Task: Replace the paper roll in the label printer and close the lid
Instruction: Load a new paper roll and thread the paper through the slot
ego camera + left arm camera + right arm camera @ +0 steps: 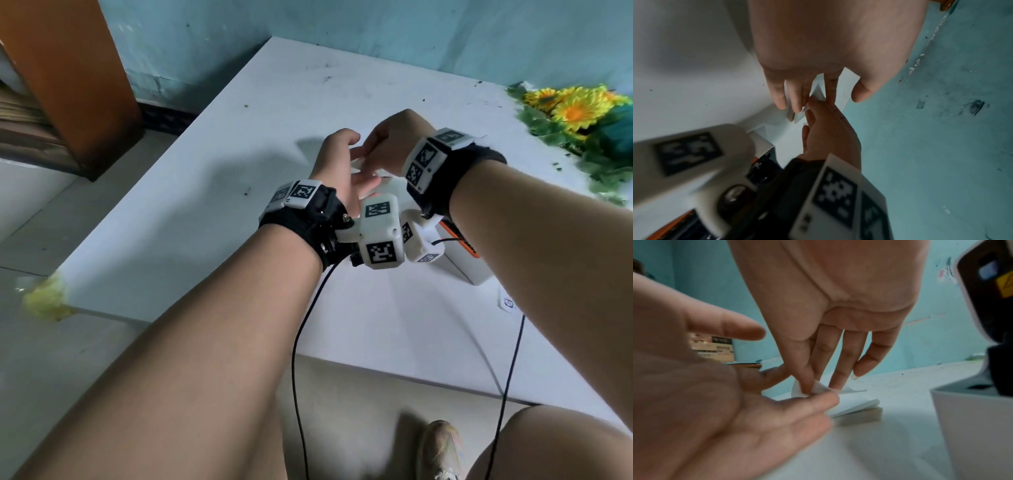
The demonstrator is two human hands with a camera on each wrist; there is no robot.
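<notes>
A small stack of white label paper (857, 410) lies on the white table (212, 212), just left of the label printer (966, 426). My right hand (809, 389) reaches down and pinches the lifted corner of the top sheet between thumb and forefinger. My left hand (818, 400) is beside it with fingers straight, their tips touching the same sheet. In the head view both hands, left (356, 174) and right (387, 144), meet above the table and hide the paper. The white and orange printer (462, 263) stands under my right wrist, its lid (982, 288) raised.
Artificial yellow flowers (579, 113) lie at the table's far right. A small label scrap (508, 303) rests near the front edge. Black cables (298, 342) hang from both wrists. A brown cabinet (78, 85) stands to the left; a teal wall is behind.
</notes>
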